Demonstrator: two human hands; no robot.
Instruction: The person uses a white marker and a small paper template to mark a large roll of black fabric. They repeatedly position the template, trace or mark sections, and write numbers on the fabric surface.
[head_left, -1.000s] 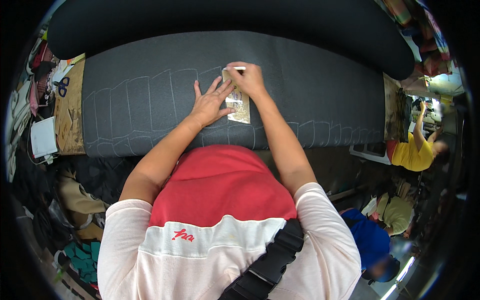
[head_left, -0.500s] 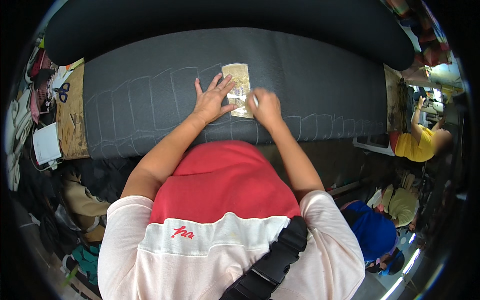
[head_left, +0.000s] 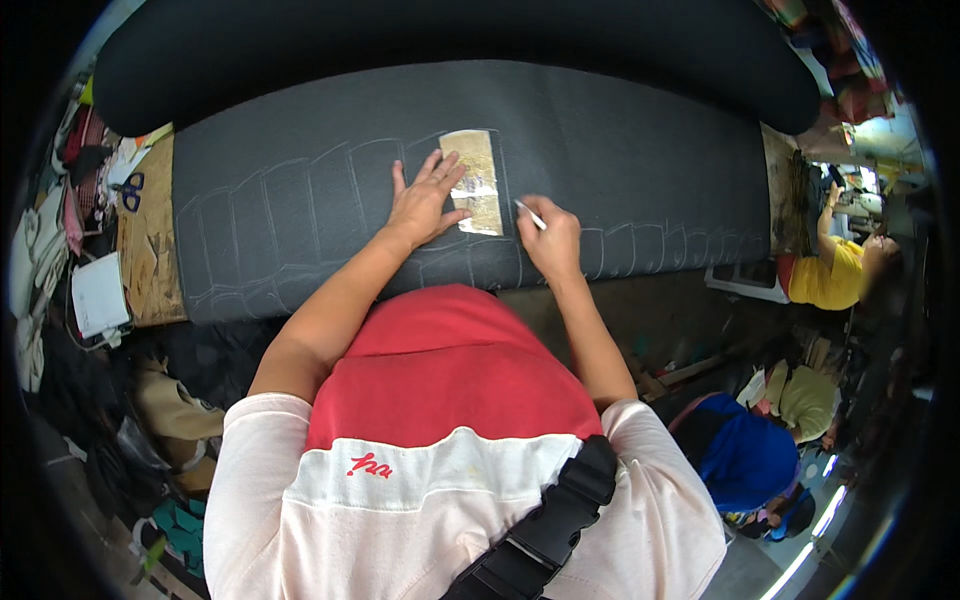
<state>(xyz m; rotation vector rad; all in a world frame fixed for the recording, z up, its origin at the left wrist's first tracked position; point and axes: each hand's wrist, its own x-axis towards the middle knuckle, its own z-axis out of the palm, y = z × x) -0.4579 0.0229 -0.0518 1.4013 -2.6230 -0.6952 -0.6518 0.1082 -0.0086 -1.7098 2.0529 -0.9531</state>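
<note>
A tan, partly shiny pattern template (head_left: 483,165) lies flat on dark grey fabric (head_left: 640,160) covered with thin white outlines. My left hand (head_left: 424,205) rests on the template's left side, fingers spread, with the palm partly on the fabric. To the right of the template, my right hand (head_left: 556,242) pinches a white marking pencil (head_left: 532,215), its tip pointing up and left near the fabric. A white line runs along the template's right side, a small gap away. Rows of similar outlines extend to the left and along the near edge.
A thick dark fabric roll (head_left: 450,35) spans the far side. Dark-handled scissors (head_left: 131,192) and a white pad (head_left: 99,295) sit at the left on a wooden tabletop (head_left: 155,250). Beyond the table's right end is a person in a yellow shirt (head_left: 830,275).
My right hand and the pencil have moved right, away from the template's edge. A white line now shows beside the template. My left hand stays on it.
</note>
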